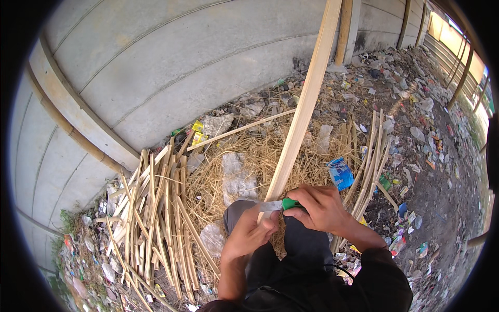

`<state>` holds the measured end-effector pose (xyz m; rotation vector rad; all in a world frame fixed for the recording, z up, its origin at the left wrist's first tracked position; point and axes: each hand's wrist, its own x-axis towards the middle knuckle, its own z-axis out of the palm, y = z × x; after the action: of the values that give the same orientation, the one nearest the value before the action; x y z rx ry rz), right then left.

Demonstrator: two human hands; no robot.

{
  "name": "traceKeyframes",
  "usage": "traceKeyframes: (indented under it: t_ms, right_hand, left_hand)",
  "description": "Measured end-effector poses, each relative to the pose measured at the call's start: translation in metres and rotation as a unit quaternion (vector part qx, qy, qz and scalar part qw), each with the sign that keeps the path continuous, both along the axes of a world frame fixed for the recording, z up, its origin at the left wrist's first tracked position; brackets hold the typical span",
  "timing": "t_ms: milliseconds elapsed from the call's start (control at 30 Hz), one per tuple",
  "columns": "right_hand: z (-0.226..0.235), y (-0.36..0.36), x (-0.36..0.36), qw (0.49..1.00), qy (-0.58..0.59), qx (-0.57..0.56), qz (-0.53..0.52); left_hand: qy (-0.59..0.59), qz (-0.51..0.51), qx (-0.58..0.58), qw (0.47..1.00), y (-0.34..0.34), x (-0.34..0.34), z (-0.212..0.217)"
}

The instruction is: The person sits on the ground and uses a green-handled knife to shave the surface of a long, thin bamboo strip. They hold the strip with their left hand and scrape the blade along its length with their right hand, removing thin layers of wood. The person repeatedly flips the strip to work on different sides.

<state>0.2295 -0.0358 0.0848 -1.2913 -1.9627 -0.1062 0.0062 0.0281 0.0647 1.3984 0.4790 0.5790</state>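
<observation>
A long bamboo strip [304, 109] is seen running from the frame's centre up to the top edge, its lower end resting at the person's knee. A green-handled knife [280, 205] is laid across that end. The handle is clamped in the right hand [319, 208], while the blade and strip are pinched by the closed left hand [249, 234]. Split bamboo strips [156, 208] are piled at lower left, dry shavings [249, 156] at centre.

Crumpled blue wrapper [340, 173] on the straw; small yellow packets [197, 132] near the wall's foot.
</observation>
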Motion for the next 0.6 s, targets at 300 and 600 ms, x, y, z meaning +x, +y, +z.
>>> traceKeyframes:
  t_ms: [300, 600]
  right_hand:
    - [0.0, 0.001, -0.01, 1.0, -0.009, 0.02, 0.006]
    - [-0.003, 0.003, -0.015, 0.999, -0.02, 0.04, 0.014]
  left_hand:
    - [0.04, 0.081, 0.116, 0.989, -0.006, -0.001, -0.013]
    - [0.031, 0.099, 0.125, 0.987, -0.01, 0.004, 0.001]
